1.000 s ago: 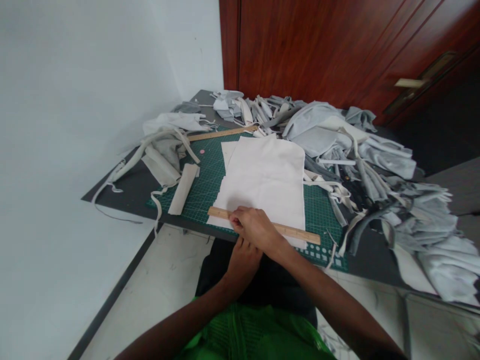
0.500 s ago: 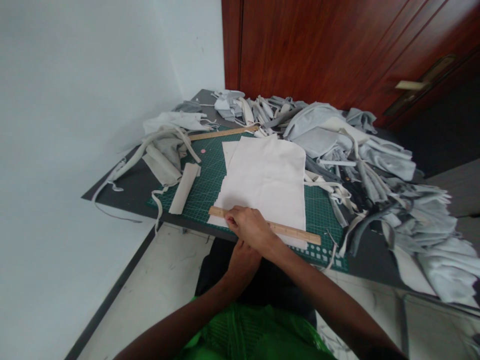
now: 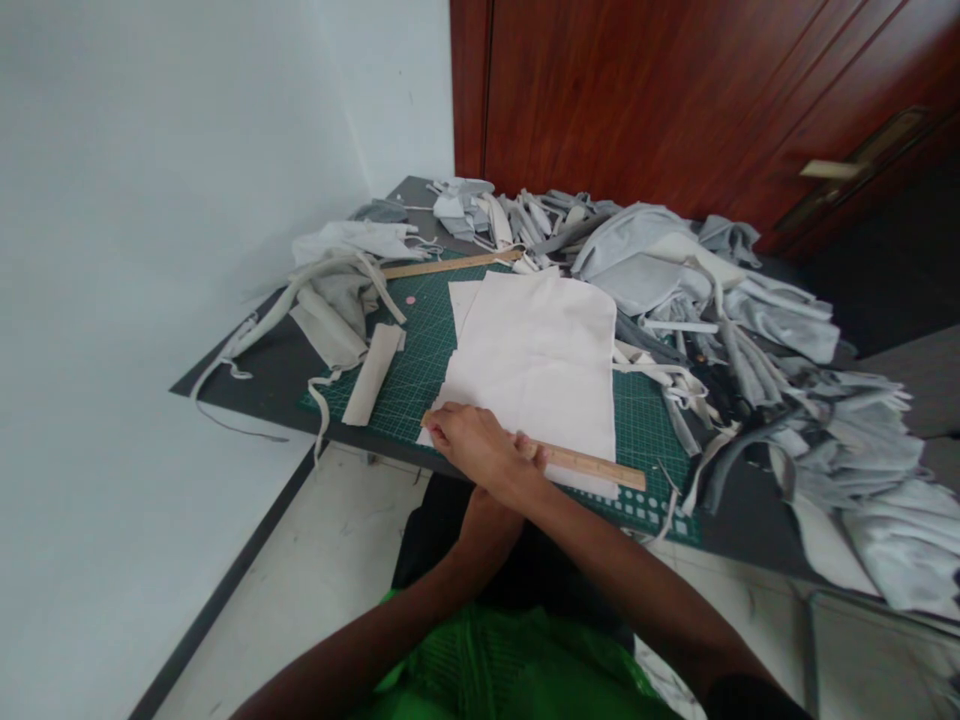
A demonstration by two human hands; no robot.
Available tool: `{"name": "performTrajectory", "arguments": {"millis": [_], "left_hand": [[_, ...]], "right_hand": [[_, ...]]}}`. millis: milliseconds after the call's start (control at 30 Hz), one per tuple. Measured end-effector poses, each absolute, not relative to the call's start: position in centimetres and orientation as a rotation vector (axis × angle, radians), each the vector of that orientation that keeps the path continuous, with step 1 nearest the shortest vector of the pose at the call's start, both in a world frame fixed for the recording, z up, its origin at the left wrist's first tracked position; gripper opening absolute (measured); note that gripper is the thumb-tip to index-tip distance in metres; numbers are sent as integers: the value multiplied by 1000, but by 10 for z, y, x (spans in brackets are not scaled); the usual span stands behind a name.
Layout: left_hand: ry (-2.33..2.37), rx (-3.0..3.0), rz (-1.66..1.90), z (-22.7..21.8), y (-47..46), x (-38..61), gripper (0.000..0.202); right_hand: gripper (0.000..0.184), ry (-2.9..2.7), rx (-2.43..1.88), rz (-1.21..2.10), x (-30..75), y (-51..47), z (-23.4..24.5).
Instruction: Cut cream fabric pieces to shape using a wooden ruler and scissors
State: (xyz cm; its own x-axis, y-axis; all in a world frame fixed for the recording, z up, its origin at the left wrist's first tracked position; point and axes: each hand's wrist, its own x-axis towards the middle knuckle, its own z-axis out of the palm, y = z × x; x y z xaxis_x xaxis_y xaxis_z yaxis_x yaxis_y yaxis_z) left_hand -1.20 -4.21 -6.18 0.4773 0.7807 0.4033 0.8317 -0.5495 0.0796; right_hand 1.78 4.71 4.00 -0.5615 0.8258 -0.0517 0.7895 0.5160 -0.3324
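A wooden ruler [image 3: 592, 464] lies across the near edge of a white cloth [image 3: 540, 340], which rests on a green cutting mat [image 3: 412, 365]. My right hand [image 3: 469, 435] reaches over to the ruler's left end, its fingers curled together close to the wood. Whatever they hold, if anything, is hidden. Crossed beneath my right wrist is my left hand [image 3: 487, 515]; its fingertips show beyond the wrist, lying on the middle of the ruler. The rest of that hand is partly covered.
Grey and white fabric scraps [image 3: 645, 260] are heaped along the back and right of the dark table [image 3: 259, 400]. A second wooden ruler [image 3: 450, 264] lies at the mat's far edge. To the left are a folded cloth strip [image 3: 373, 375] and more scraps [image 3: 337, 310].
My right hand has slid left along the ruler to its left end. My left fingertips now show on the ruler, right of the right hand. The view has shifted slightly.
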Motion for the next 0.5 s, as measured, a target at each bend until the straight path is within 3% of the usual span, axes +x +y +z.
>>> {"name": "performTrajectory", "arguments": {"millis": [267, 500], "left_hand": [[-1425, -2530, -577, -65, -42, -12, 54], [-1362, -2551, -556, -62, -40, -17, 62]], "right_hand": [[29, -2627, -1422, 471, 14, 47, 40], [23, -2580, -1312, 553, -7, 54, 36]]}}
